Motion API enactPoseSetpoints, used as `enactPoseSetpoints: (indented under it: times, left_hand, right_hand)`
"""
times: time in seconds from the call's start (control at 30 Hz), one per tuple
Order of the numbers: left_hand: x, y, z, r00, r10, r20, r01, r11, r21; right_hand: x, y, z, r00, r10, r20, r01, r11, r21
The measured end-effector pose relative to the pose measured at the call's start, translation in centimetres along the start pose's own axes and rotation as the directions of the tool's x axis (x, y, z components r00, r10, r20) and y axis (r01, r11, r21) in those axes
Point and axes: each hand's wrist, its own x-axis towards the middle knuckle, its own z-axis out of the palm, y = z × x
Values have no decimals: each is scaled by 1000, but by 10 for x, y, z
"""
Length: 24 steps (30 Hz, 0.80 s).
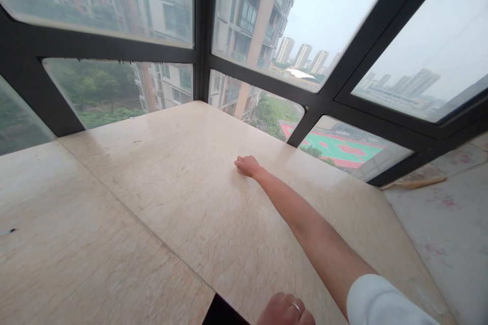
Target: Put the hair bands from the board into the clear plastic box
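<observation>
Beneath right hand [247, 166], curled to a fist, cannot tell if holding anything: marble-patterned windowsill [171, 177]. Likely hard, heavy, slick; better pressed palm-flat than gripped. Nearer, with left hand [284, 311] curled, cropped, hold unclear.

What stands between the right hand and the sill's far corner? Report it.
Nothing visible: between the right hand and the far corner, by the dark window post, only the pale sill shows.

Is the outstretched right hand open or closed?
Closed: the right hand is curled into a fist over the ledge. Whether it holds anything inside, I cannot tell.
</observation>
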Motion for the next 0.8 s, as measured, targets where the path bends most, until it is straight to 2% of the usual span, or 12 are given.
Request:
enactPoseSetpoints:
  times: [0.1, 0.2, 0.33, 0.43, 0.57, 0.7, 0.8]
  left_hand:
    - [4, -4, -10, 998, -3, 58, 5, 999, -45]
    - [8, -8, -21, 988, 44, 145, -29, 994, -109]
    - [12, -11, -37, 947, 60, 315, -2, 983, -182]
    - [17, -12, -49, 916, 29, 401, 66, 973, -222]
    - [23, -13, -58, 896, -5, 444, 141, 951, -274]
    - [27, -13, -64, 872, -65, 485, 246, 915, -321]
    - [29, -12, -67, 859, -88, 505, 285, 900, -329]
  right_hand:
    - [-19, 5, 0, 999, 24, -36, -20, 996, 86]
    - [-46, 13, 1, 992, 69, -106, -44, 975, 217]
    - [-95, 20, 3, 970, 150, -192, -49, 892, 449]
    - [-141, 16, 5, 936, 263, -234, -44, 747, 663]
    - [-214, 1, 7, 878, 413, -242, 24, 468, 883]
    - [-295, -11, 8, 839, 504, -205, 81, 256, 963]
    - [-351, -11, 11, 783, 601, -161, 137, 87, 987]
